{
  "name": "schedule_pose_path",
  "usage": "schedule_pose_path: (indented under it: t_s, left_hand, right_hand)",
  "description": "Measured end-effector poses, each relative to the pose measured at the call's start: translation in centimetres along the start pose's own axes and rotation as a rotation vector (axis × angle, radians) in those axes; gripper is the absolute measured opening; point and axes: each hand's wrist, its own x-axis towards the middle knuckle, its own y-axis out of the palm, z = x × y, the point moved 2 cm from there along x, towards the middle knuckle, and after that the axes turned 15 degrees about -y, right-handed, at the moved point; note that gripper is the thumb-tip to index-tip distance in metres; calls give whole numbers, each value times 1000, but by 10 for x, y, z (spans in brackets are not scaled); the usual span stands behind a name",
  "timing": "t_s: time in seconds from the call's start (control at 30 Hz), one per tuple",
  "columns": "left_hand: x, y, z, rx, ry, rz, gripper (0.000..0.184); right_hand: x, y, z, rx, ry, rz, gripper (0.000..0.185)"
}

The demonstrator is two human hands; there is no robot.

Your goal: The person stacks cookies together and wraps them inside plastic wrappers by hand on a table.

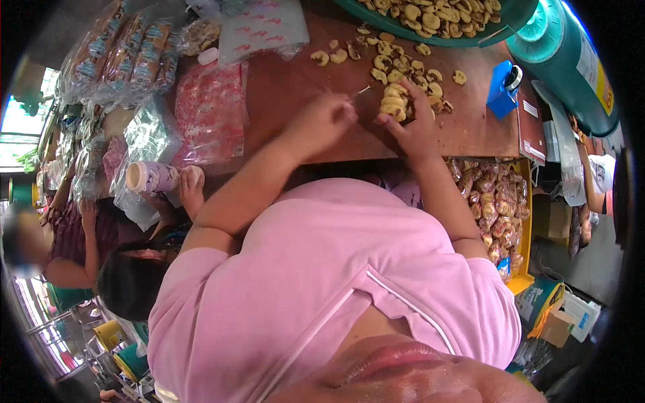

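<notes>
My right hand (410, 121) is wrapped round a short stack of pale yellow, brown-edged pieces (394, 102), pressed together in a row. They look like small dried slices or biscuits; I cannot tell which. To its left, my left hand (330, 115) is closed in a pinch, slightly blurred, with a thin pale stick (363, 90) jutting from the fingertips towards the stack. Similar loose pieces (401, 64) lie in a heap on the brown table (289, 87) just beyond my right hand. More fill the green basin (443, 41) at the far edge.
On the left lie a red-and-white plastic sheet (211, 111), clear bags (265, 30) and wrapped packs (127, 54). Another person's hand is near a lilac cup (154, 177). A blue box (502, 88) stands right. Below it, a yellow crate (526, 228) holds bagged pieces.
</notes>
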Motion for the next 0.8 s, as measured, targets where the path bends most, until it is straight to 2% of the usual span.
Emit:
schedule_pose_path:
  t_s: [0.1,0.17,0.2,0.23,0.33,0.37,0.47,0.63,0.73,0.8]
  left_hand:
    - [-34,26,-29,452,38,79,62]
    - [-19,7,-8,224,97,31,75]
    - [-7,-7,8,111,124,4,82]
    - [3,-16,26,327,137,-98,94]
    - [2,-23,46,586,-29,-51,102]
    - [1,-23,43,602,-45,-46,103]
    - [-15,-19,33,624,-75,-29,105]
    - [-20,-24,32,611,-37,-17,102]
    - [-11,-29,15,149,204,13,96]
    - [6,-17,11,182,231,89,91]
  right_hand:
    - [-5,-8,-6,0,-3,-101,79]
    - [-11,-12,-5,64,46,-144,82]
    - [-11,-13,-1,3,31,-84,83]
    - [-11,-14,3,-56,16,-23,84]
    - [-5,-5,30,-138,43,148,88]
    - [0,3,39,-152,61,199,90]
    - [6,29,37,-182,-72,245,93]
    - [3,52,25,-291,-93,289,103]
    - [0,53,26,-304,-76,292,110]
    - [0,52,24,-303,-47,316,114]
